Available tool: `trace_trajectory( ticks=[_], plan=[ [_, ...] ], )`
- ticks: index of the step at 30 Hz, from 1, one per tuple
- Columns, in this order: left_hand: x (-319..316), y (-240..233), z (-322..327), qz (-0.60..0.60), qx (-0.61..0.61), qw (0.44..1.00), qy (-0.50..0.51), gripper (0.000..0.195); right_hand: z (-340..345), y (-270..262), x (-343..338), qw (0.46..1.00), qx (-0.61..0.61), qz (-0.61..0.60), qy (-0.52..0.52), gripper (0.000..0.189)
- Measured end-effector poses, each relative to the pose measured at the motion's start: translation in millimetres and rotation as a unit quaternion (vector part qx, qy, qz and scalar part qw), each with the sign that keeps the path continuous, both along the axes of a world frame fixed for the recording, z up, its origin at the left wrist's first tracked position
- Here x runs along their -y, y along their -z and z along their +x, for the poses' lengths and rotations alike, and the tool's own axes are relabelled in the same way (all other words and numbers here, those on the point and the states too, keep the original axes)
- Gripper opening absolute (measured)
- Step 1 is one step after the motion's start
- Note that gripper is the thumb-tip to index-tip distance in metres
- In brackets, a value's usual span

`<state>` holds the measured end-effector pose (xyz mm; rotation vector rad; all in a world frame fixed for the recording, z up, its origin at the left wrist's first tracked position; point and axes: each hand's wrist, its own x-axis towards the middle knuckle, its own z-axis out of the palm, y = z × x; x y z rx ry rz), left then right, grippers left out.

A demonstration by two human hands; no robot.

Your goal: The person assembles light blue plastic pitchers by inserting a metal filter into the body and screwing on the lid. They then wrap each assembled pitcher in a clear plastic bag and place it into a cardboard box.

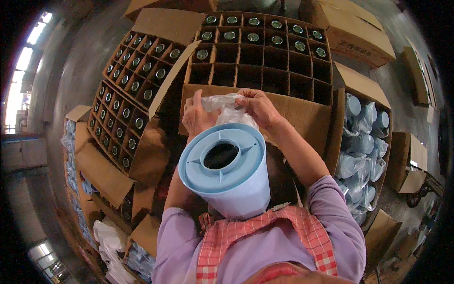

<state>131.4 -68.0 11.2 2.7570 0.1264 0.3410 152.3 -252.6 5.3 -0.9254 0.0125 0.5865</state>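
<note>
A crumpled clear plastic bag (232, 110) stretches between my two hands, above the near flap of a divided carton. My right hand (260, 106) pinches its right end between thumb and fingers. My left hand (198, 117) has the other end at its fingers, which point up. Closer to me, between my forearms, is a light blue plastic cylinder (237, 177) with a rimmed, ribbed top and a round central hole. It tilts up toward me and hides part of my left forearm; what supports it cannot be seen.
Ahead stands a divided cardboard carton (257, 74) with shiny round-topped items in its far cells. More filled divided cartons (131, 88) stand at left. On the right, an open carton (386, 142) holds bagged blue pieces (358, 152). White plastic bags (110, 245) lie at lower left.
</note>
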Motion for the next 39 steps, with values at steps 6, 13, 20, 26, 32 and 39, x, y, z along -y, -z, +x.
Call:
trace_trajectory(
  ticks=[6,13,20,26,32,39],
  plan=[
    [-58,9,-13,-0.297,-0.177,0.923,-0.171,0.018,-27,-20,33,0.973,-0.058,0.202,0.091,0.021],
    [-57,-50,-106,-0.674,0.169,0.698,0.175,0.017,-88,-84,68,0.854,0.439,0.231,-0.154,0.011],
    [-57,-27,-212,-0.380,-0.045,0.907,0.175,0.010,-201,-51,74,0.829,0.372,-0.233,-0.345,0.014],
    [-47,-64,-246,-0.483,-0.044,0.867,0.110,0.017,-203,-136,66,0.830,0.454,-0.265,-0.187,0.016],
    [27,-204,-230,-0.173,0.146,0.877,0.424,0.017,-163,-144,-11,0.488,0.820,-0.280,0.103,0.040],
    [71,-217,-212,-0.226,0.207,0.853,0.422,0.016,-162,-137,-18,0.554,0.780,-0.242,-0.163,0.024]
  ],
)
